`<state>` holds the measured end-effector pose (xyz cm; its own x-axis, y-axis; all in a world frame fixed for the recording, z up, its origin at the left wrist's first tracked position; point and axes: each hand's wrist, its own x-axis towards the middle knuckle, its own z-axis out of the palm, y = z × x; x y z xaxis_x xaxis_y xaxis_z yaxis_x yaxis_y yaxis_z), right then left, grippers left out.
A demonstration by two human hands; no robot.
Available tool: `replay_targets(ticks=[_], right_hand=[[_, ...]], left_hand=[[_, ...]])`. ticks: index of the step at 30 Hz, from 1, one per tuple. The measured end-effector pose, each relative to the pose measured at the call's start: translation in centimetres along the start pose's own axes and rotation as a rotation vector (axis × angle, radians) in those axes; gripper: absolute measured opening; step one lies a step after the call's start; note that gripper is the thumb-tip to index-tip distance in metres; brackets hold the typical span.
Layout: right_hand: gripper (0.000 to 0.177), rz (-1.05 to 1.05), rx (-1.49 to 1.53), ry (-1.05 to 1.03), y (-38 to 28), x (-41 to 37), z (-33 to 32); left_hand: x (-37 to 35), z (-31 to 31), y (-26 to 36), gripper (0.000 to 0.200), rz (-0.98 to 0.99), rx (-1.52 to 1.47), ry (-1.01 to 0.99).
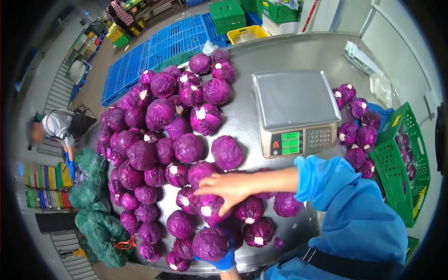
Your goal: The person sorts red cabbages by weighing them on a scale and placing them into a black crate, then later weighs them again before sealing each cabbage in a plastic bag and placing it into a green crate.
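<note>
Red cabbages [187, 147] with pale cut stems lie heaped across the steel table [261, 53]. My left hand [223, 262] wears a blue glove and cups a red cabbage [212, 243] from below, at the near edge. Bare, my right hand [228, 186] reaches in from the right, its fingers and thumb spread around the top of another red cabbage [208, 201] in the heap. The palm side is hidden. Beyond my right forearm, a digital scale [296, 100] shows lit green readouts, with only its bare metal plate on top.
At the right are more red cabbages [357, 135] and a green crate [400, 163] holding some. Green net sacks [100, 228] stand at the left, near a co-worker [60, 126] in blue gloves. Blue pallets [158, 46] lie beyond the table.
</note>
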<state>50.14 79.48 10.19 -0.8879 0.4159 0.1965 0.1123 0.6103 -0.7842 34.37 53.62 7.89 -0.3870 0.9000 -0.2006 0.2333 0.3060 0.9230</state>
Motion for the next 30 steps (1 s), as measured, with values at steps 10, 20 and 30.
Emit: replay_targets(ticks=[10, 20, 30], right_hand=[[0.087, 0.895, -0.553, 0.865, 26.9, 6.2, -21.9], [0.073, 0.768, -0.438, 1.162, 30.9, 4.2, -29.7], [0.105, 0.853, -0.352, 0.706, 28.3, 0.5, -26.3]], left_hand=[[1.3, 1.9, -5.6, 0.068, -0.363, -0.108, -0.049], [2.1, 2.9, -6.5, 0.066, -0.444, -0.078, -0.068], [1.6, 4.6, -5.6, 0.064, -0.374, -0.086, -0.106]])
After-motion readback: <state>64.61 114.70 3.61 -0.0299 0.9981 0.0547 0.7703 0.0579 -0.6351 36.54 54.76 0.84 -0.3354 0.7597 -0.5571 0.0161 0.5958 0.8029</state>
